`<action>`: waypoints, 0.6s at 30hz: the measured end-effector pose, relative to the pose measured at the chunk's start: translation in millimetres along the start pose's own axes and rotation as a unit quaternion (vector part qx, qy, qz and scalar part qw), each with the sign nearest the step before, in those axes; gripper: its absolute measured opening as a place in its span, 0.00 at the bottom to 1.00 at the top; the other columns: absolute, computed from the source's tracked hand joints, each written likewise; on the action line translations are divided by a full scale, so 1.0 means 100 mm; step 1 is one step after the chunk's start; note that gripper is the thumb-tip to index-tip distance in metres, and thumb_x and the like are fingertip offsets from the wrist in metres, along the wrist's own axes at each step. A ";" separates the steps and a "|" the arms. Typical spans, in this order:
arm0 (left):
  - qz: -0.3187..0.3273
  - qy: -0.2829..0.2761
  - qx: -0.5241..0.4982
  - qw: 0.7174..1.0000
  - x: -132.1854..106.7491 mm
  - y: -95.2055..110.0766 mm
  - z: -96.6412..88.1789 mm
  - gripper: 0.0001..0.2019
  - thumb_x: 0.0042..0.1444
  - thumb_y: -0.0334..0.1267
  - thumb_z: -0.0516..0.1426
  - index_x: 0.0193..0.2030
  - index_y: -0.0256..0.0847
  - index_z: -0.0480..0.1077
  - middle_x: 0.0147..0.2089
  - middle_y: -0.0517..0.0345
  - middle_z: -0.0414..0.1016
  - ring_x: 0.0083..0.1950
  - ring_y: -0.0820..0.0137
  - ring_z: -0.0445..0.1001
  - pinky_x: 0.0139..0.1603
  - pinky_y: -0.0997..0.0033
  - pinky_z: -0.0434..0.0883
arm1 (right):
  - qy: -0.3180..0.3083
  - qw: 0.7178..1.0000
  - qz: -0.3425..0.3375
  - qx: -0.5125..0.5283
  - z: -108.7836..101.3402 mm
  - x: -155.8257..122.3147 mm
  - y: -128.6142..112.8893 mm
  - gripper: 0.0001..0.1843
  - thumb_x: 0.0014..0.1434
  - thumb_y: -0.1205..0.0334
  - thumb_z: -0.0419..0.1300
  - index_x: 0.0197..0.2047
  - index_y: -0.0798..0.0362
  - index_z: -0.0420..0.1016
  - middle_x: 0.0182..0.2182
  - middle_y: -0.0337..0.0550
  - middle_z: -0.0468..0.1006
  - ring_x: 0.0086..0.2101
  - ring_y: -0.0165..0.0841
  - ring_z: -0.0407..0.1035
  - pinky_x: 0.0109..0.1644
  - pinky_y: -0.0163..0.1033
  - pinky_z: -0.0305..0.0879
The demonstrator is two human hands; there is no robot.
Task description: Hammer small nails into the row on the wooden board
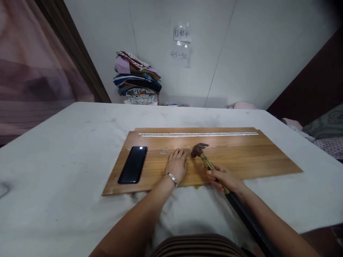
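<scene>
A claw hammer (198, 150) has its rusty brown head low over the wooden board (254, 153); whether it touches the board I cannot tell. My right hand (225, 177) is wrapped round its yellow and black handle. My left hand (177, 164) lies palm down on the board, left of the hammer head, with its fingers stretched out. Just beyond those fingertips lie several loose nails (164, 151). To the right of the hammer head runs a short row of small dark marks or nail heads (215, 157), too small to make out.
A black phone (133, 165) rests on the board's left part. Two white marked strips (198, 135) run along its far edge. The board lies on a table with a white cover (66, 157). Folded clothes (138, 78) are stacked by the wall behind.
</scene>
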State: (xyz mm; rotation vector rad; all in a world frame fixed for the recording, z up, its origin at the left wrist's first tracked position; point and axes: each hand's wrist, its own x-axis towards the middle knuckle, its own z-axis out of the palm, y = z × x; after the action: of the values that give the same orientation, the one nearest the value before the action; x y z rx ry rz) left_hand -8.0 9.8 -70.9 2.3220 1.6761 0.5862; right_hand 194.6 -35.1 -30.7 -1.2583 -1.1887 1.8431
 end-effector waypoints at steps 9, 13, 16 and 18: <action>0.006 0.003 0.003 1.000 0.00 -0.02 0.03 0.17 0.59 0.34 0.50 0.55 0.39 0.67 0.62 0.52 0.65 0.65 0.61 0.57 0.67 0.55 0.53 | 0.001 1.000 0.001 0.001 0.01 -0.01 -0.03 0.22 0.47 0.50 0.62 0.40 0.52 0.61 0.12 0.24 0.59 0.10 0.20 0.48 0.12 0.28 0.44; 0.003 0.002 0.001 1.000 0.00 -0.02 0.03 0.17 0.59 0.35 0.50 0.55 0.39 0.67 0.63 0.52 0.64 0.65 0.61 0.57 0.67 0.55 0.53 | 0.002 1.000 -0.006 -0.002 -0.01 0.00 -0.01 0.21 0.48 0.51 0.62 0.41 0.52 0.61 0.12 0.23 0.59 0.09 0.20 0.47 0.12 0.28 0.42; 0.001 0.002 0.000 1.000 0.00 -0.01 0.01 0.17 0.59 0.34 0.50 0.55 0.40 0.68 0.63 0.51 0.64 0.65 0.61 0.57 0.67 0.54 0.53 | 0.006 1.000 -0.013 -0.004 -0.01 0.00 0.00 0.21 0.49 0.52 0.61 0.42 0.52 0.61 0.13 0.24 0.60 0.09 0.20 0.48 0.11 0.28 0.43; -0.001 -0.002 0.001 1.000 0.00 -0.01 0.00 0.17 0.59 0.34 0.50 0.54 0.40 0.68 0.62 0.51 0.65 0.65 0.60 0.57 0.67 0.54 0.54 | 0.006 1.000 -0.011 -0.002 -0.01 0.00 0.01 0.21 0.48 0.52 0.62 0.42 0.52 0.61 0.14 0.24 0.60 0.09 0.20 0.49 0.11 0.28 0.44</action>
State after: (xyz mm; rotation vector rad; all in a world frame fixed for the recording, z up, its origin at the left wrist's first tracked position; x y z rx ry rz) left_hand -8.3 10.2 -71.4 2.3212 1.6784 0.5796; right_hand 195.4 -35.2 -31.6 -1.2528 -1.1958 1.8154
